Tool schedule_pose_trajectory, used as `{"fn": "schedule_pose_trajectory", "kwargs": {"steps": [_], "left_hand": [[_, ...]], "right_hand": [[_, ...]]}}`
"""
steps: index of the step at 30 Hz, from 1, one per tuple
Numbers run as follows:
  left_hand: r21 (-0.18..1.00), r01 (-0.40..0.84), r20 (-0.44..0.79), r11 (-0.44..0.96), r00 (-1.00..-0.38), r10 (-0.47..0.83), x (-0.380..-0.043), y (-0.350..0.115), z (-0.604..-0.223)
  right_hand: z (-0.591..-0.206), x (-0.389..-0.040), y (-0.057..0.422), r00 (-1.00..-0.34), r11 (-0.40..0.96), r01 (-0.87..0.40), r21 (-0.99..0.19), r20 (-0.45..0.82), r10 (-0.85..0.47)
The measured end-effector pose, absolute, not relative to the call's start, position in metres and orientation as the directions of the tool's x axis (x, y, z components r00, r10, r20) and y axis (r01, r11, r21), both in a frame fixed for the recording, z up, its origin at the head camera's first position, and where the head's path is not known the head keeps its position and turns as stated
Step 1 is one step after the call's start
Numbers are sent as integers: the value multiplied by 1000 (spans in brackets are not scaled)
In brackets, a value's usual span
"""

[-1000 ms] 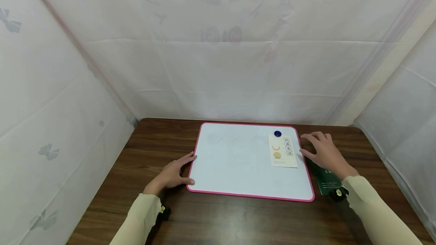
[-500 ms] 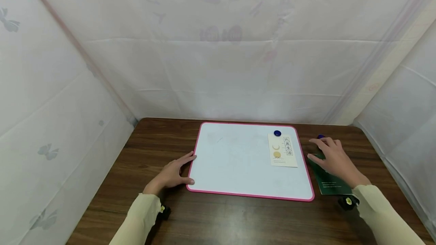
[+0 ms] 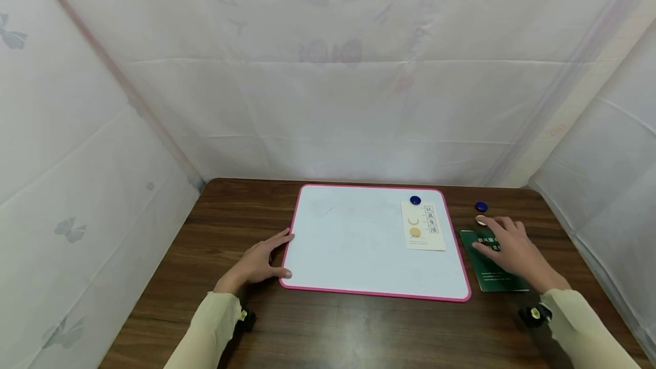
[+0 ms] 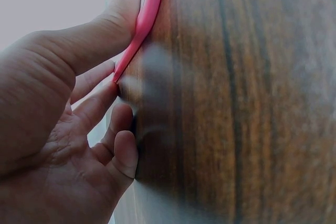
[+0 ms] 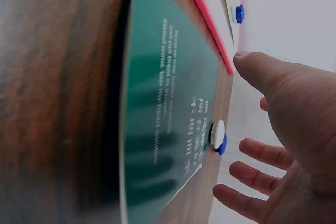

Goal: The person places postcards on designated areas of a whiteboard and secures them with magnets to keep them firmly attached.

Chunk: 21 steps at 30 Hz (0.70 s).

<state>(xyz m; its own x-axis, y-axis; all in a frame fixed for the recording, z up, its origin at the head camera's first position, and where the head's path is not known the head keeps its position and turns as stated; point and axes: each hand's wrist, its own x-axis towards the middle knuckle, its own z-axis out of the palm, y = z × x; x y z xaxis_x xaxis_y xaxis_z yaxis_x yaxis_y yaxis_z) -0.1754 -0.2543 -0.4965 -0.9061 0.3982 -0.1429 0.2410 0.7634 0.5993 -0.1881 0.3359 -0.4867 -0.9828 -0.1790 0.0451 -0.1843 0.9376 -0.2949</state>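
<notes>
A whiteboard (image 3: 353,244) with a pink rim lies flat on the table. My left hand (image 3: 258,259) rests along its left edge, thumb and forefinger spread apart on the rim; in the left wrist view the other fingertips reach down beside the edge. Over a green card (image 3: 494,278) right of the board, my right hand (image 3: 515,249) hovers with loose, parted fingers and nothing between them. A white round magnet (image 5: 217,134) lies just beyond the card, partly hidden by the forefinger in the head view. Behind it sits a blue magnet (image 3: 481,206).
A cream printed card (image 3: 423,226) lies on the board's right side, with another blue magnet (image 3: 415,200) at its top edge. The brown wooden table (image 3: 359,329) extends around the board. Pale fabric walls (image 3: 328,118) enclose its back and sides.
My right hand has moved right, away from the board's right edge to over the green card, uncovering the blue magnet and part of the white one. My left hand has stayed in place.
</notes>
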Motion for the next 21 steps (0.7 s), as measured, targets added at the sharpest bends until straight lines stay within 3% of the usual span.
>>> {"fn": "schedule_pose_trajectory", "kwargs": {"steps": [21], "left_hand": [[594, 260, -132, 762, -902, 410, -175, -255, -497]], "right_hand": [[-481, -166, 347, -990, 965, -47, -258, -119, -80]]}}
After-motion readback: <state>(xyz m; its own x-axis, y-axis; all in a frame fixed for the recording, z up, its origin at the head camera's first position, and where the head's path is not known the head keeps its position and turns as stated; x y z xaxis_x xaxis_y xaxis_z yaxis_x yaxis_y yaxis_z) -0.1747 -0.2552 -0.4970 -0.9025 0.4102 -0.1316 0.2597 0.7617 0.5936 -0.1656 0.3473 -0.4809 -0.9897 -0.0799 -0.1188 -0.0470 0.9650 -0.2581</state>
